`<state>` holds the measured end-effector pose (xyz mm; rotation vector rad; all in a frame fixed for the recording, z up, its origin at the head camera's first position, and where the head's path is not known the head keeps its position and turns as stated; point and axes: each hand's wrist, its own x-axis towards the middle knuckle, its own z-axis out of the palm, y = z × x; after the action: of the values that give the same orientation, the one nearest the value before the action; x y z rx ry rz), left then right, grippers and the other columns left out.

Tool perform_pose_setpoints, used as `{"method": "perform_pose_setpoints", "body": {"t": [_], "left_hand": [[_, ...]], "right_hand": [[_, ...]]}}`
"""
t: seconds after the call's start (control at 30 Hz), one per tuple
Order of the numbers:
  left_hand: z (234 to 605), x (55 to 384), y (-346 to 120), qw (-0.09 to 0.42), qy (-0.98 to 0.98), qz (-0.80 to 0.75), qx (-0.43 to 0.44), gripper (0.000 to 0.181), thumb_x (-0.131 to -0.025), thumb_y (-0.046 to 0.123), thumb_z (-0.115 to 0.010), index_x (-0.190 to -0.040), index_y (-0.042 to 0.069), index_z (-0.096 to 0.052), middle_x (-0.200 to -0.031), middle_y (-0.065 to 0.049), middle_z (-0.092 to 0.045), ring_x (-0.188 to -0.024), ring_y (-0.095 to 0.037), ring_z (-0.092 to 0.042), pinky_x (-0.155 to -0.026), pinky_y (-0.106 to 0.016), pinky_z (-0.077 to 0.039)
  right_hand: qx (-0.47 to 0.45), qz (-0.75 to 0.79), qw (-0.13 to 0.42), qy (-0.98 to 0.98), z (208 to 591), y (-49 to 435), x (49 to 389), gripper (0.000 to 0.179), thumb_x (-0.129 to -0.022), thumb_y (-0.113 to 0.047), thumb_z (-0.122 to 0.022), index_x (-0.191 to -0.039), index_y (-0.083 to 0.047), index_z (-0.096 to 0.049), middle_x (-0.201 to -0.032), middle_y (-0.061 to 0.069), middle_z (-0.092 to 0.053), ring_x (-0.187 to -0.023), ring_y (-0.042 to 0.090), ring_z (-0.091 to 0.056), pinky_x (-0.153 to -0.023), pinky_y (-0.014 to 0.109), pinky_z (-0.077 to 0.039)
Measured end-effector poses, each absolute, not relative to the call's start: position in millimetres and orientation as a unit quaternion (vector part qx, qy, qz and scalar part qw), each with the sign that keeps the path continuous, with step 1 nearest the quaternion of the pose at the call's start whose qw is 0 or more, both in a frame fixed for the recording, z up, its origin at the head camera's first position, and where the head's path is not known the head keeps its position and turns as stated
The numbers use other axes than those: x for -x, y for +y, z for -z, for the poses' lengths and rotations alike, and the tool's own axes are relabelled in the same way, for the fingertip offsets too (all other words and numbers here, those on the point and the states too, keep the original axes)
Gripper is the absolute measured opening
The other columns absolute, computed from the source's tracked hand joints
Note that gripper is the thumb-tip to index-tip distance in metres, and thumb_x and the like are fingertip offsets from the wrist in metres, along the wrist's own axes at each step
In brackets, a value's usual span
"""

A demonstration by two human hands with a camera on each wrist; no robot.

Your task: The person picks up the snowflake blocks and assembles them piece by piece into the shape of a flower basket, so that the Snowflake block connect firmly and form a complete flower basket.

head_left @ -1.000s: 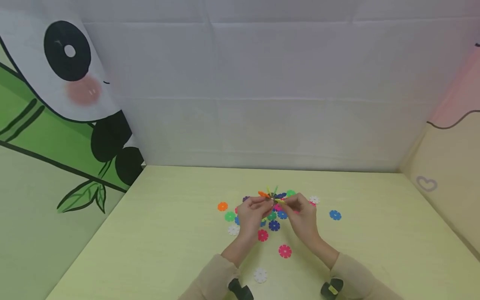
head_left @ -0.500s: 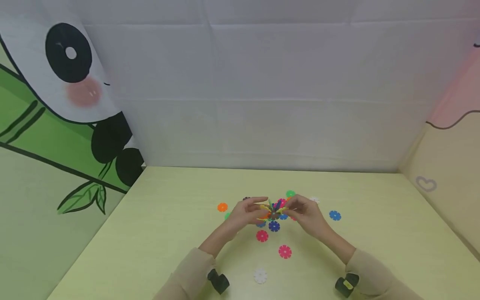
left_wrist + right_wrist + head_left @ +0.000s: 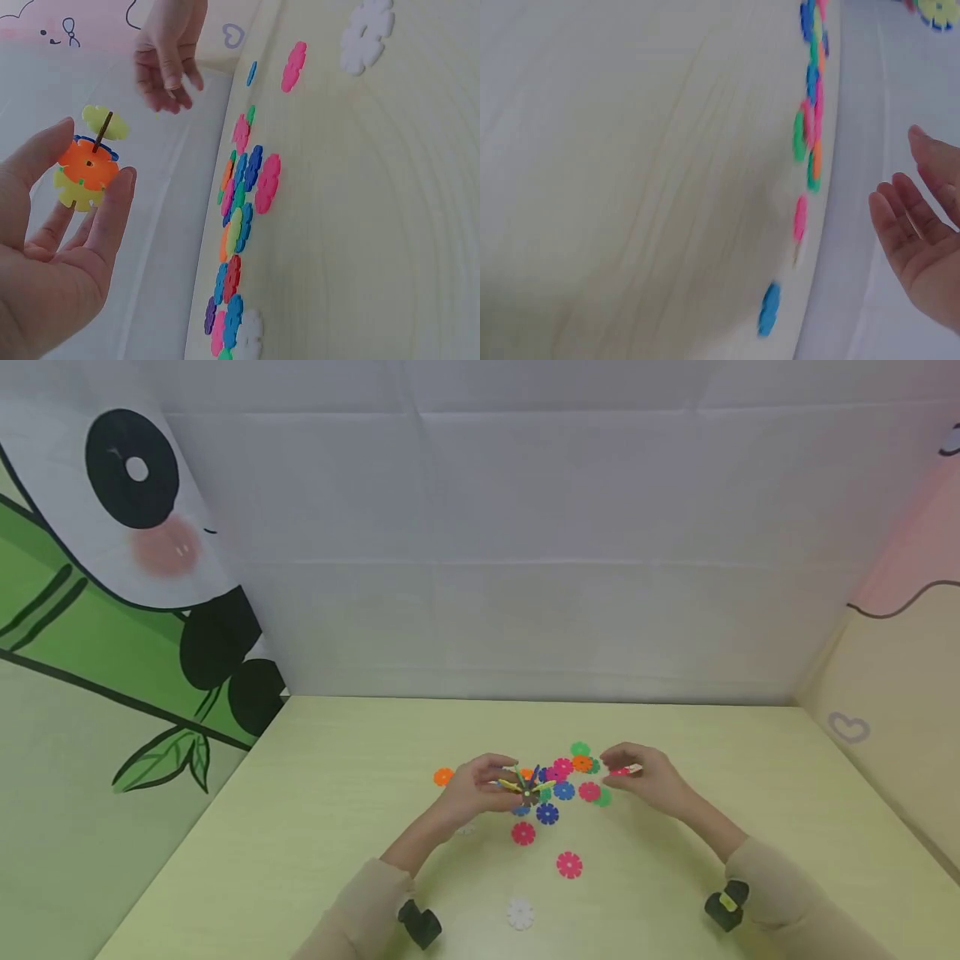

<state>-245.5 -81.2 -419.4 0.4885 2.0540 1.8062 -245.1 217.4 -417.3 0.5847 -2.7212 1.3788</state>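
Note:
My left hand (image 3: 476,785) holds a small cluster of joined notched plastic discs (image 3: 528,793) above the table, pinched between thumb and fingers. In the left wrist view, the cluster shows an orange disc (image 3: 90,163), yellow discs and a brown disc seen edge-on. My right hand (image 3: 651,779) is apart from it, over the right side of the loose discs, fingers bent loosely. Nothing shows between the right fingers (image 3: 889,217) in the right wrist view. A pink disc (image 3: 801,217) on the table appears in the gap between thumb and fingers in the head view.
Loose discs in several colours, among them a dark blue one (image 3: 547,813), lie bunched mid-table (image 3: 300,843). Off to the front are a pink disc (image 3: 569,865) and a white one (image 3: 520,913). A white sheet (image 3: 525,543) hangs behind, with printed panels at both sides.
The hands were together at the cluster. My right hand has let go of it and moved right; my left hand has shifted left and turned, keeping the cluster.

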Motion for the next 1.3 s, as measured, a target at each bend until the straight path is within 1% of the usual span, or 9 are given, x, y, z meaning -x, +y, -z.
{"method": "perform_pose_setpoints", "body": {"t": [0.13, 0.23, 0.37, 0.5, 0.7, 0.93, 1.07, 1.17, 1.3], "left_hand": [[417, 245, -95, 0.168, 0.739, -0.63, -0.174, 0.049, -0.078, 0.016, -0.071, -0.122, 0.008, -0.049, -0.108, -0.011, -0.062, -0.094, -0.022, -0.063, -0.081, -0.035, -0.051], [416, 244, -103, 0.156, 0.749, -0.621, -0.17, 0.049, -0.079, 0.015, -0.071, -0.122, 0.006, -0.05, -0.108, -0.011, -0.063, -0.093, -0.022, -0.063, -0.082, -0.034, -0.051], [415, 242, -106, 0.148, 0.757, -0.615, -0.163, 0.049, -0.079, 0.014, -0.07, -0.123, 0.003, -0.05, -0.108, -0.013, -0.062, -0.093, -0.022, -0.062, -0.081, -0.034, -0.051], [416, 241, -105, 0.151, 0.753, -0.621, -0.155, 0.049, -0.079, 0.013, -0.07, -0.122, 0.002, -0.049, -0.108, -0.013, -0.062, -0.094, -0.023, -0.063, -0.08, -0.034, -0.051], [418, 240, -100, 0.152, 0.739, -0.638, -0.156, 0.049, -0.079, 0.014, -0.071, -0.121, 0.002, -0.049, -0.108, -0.013, -0.063, -0.095, -0.023, -0.063, -0.082, -0.034, -0.051], [416, 238, -86, 0.138, 0.724, -0.663, -0.135, 0.046, -0.078, 0.011, -0.071, -0.119, 0.004, -0.051, -0.107, -0.014, -0.062, -0.093, -0.024, -0.063, -0.079, -0.032, -0.052], [410, 235, -72, 0.124, 0.716, -0.677, -0.117, 0.047, -0.078, 0.012, -0.071, -0.12, 0.003, -0.05, -0.106, -0.013, -0.062, -0.092, -0.023, -0.063, -0.076, -0.031, -0.053], [405, 234, -61, 0.112, 0.705, -0.693, -0.101, 0.049, -0.077, 0.011, -0.072, -0.12, 0.003, -0.049, -0.108, -0.014, -0.062, -0.089, -0.022, -0.064, -0.072, -0.029, -0.053], [404, 235, -52, 0.105, 0.689, -0.712, -0.084, 0.053, -0.077, 0.012, -0.072, -0.122, 0.002, -0.047, -0.113, -0.016, -0.059, -0.089, -0.021, -0.064, -0.072, -0.028, -0.053]], "right_hand": [[-0.158, -0.375, 0.013, -0.913, 428, 259, 255, 0.03, -0.079, -0.008, -0.068, -0.105, 0.004, -0.059, -0.102, 0.019, -0.061, -0.093, 0.033, -0.057, -0.076, 0.041, -0.051], [-0.143, -0.34, -0.003, -0.93, 437, 280, 259, 0.031, -0.077, -0.008, -0.069, -0.103, 0.005, -0.06, -0.1, 0.019, -0.061, -0.091, 0.033, -0.056, -0.076, 0.043, -0.049], [-0.145, -0.314, -0.029, -0.938, 445, 294, 258, 0.029, -0.075, -0.008, -0.071, -0.098, 0.006, -0.062, -0.095, 0.016, -0.061, -0.088, 0.031, -0.056, -0.076, 0.043, -0.048], [-0.162, -0.31, -0.031, -0.936, 446, 299, 256, 0.023, -0.074, -0.005, -0.071, -0.092, 0.006, -0.063, -0.09, 0.013, -0.062, -0.084, 0.03, -0.057, -0.075, 0.044, -0.049], [-0.156, -0.314, -0.017, -0.936, 443, 296, 254, 0.019, -0.071, -0.001, -0.072, -0.087, 0.004, -0.063, -0.084, 0.01, -0.062, -0.078, 0.024, -0.057, -0.068, 0.034, -0.051], [-0.182, -0.335, 0.034, -0.924, 432, 271, 245, 0.019, -0.068, 0.008, -0.071, -0.086, 0.006, -0.066, -0.084, 0.013, -0.064, -0.075, 0.025, -0.06, -0.066, 0.028, -0.051], [-0.185, -0.386, 0.058, -0.902, 418, 232, 231, 0.019, -0.072, 0.003, -0.071, -0.091, 0.003, -0.067, -0.086, 0.008, -0.065, -0.079, 0.024, -0.062, -0.068, 0.023, -0.052], [-0.171, -0.443, 0.084, -0.876, 405, 198, 218, 0.016, -0.073, 0.001, -0.071, -0.089, -0.003, -0.069, -0.085, 0.003, -0.063, -0.081, 0.018, -0.063, -0.068, 0.021, -0.052], [-0.191, -0.505, 0.143, -0.83, 400, 167, 209, 0.016, -0.073, 0.005, -0.07, -0.086, -0.004, -0.068, -0.084, 0.003, -0.061, -0.079, 0.015, -0.062, -0.066, 0.021, -0.053]]}}
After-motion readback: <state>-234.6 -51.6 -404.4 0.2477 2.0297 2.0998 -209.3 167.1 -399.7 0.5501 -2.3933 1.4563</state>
